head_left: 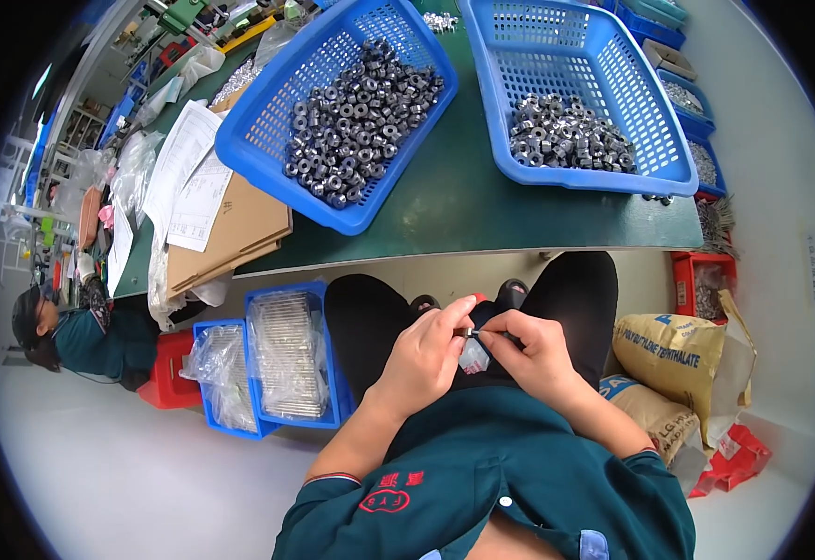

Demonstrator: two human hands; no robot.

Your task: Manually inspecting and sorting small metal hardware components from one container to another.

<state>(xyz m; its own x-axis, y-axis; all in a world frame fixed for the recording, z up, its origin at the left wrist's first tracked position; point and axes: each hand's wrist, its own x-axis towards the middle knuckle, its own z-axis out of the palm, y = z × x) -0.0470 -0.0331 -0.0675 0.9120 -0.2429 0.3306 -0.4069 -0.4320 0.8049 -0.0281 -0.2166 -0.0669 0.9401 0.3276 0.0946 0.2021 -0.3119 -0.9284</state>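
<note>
Left hand and right hand have fingers clamped on a tiny part over the lap; loosening either pinch could drop it beneath them.

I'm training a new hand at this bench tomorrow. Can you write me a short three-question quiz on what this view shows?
1. True or false: the left blue basket on the green table holds darker metal parts than the right blue basket.
2. Multiple choice: where do the left hand and right hand work? A. inside a basket; B. over the lap, below the table edge; C. on the cardboard sheet.
3. Fill in: both hands' fingers pinch a small ____ part.

Key: 1. true. 2. B. 3. metal; it is too small to tell its exact kind.
</note>
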